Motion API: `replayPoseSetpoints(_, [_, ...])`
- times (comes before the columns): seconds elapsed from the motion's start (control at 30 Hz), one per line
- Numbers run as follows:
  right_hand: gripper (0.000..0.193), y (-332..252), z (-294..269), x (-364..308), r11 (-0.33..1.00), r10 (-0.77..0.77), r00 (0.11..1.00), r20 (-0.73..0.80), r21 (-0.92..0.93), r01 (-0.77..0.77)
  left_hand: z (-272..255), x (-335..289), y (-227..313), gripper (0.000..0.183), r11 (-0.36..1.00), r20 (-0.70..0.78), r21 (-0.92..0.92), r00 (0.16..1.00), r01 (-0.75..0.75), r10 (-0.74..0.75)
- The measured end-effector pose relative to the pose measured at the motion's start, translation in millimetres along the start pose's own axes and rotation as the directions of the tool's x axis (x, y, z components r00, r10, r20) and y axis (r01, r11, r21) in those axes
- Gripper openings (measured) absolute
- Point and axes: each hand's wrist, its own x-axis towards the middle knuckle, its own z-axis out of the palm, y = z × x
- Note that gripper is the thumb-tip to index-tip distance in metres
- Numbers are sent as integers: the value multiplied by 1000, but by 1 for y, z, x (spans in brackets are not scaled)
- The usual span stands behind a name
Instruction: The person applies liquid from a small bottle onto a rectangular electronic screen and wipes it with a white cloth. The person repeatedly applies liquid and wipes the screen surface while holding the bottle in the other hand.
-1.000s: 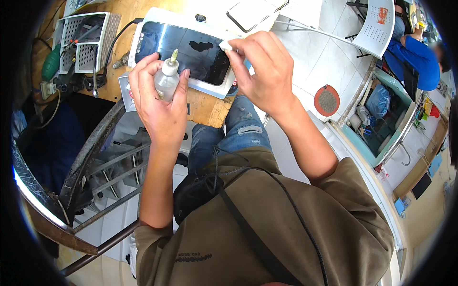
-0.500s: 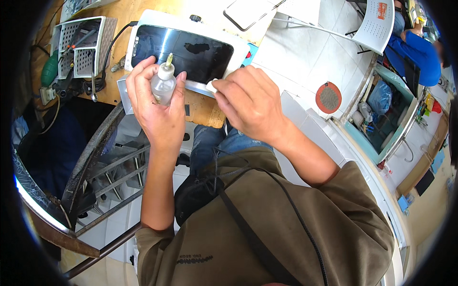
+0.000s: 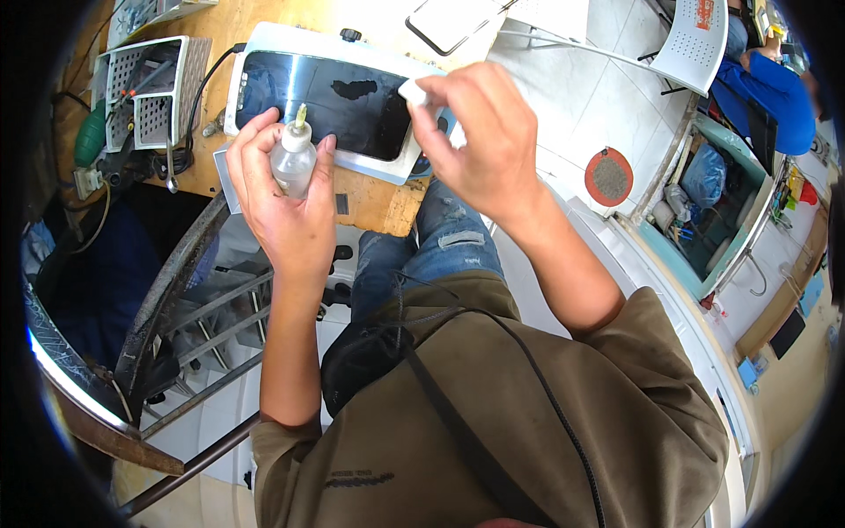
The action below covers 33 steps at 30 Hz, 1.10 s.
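My left hand (image 3: 289, 220) is closed round a small clear squeeze bottle (image 3: 292, 163), held upright with its pale yellow-green nozzle pointing away from me. Between the thumb and fingers of my right hand (image 3: 488, 145) is a small white piece (image 3: 414, 91), perhaps a pad or a cap; its kind is unclear. That piece hangs over the right end of a glossy dark screen panel (image 3: 321, 97), which lies on a white bench device (image 3: 264, 40) with a black knob. An irregular black patch marks the panel. The bottle overlaps the panel's near edge in view.
A white perforated organizer (image 3: 179, 97) with tools stands at the left, beside a green rubber bulb (image 3: 91, 136). A black cable runs to the device. A black-framed glass panel (image 3: 449, 26) lies at the back of the wooden table (image 3: 374, 201). Far right, a person in blue (image 3: 764, 106) sits.
My right hand has moved away from me and slightly right, carrying the white piece past the screen's near edge. My left hand with the bottle has shifted slightly left.
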Motion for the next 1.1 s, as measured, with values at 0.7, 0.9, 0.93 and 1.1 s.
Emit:
replayPoseSetpoints(0.7, [39,-1,4,-5,991,87,996,24,104,-89,-3,1,1,44,1000,25,-12,1000,3,-3])
replayPoseSetpoints(0.9, [38,-28,-5,-32,986,54,996,75,153,-65,-5,2,0,45,1000,32,7,999,-8,8])
replayPoseSetpoints(0.93, [38,-19,-2,-23,988,56,998,35,139,-60,-4,2,-1,45,1000,34,12,999,-15,14])
replayPoseSetpoints(1.1, [35,-16,1,-20,985,111,992,56,126,-117,-4,2,0,44,1000,31,0,999,-10,10])
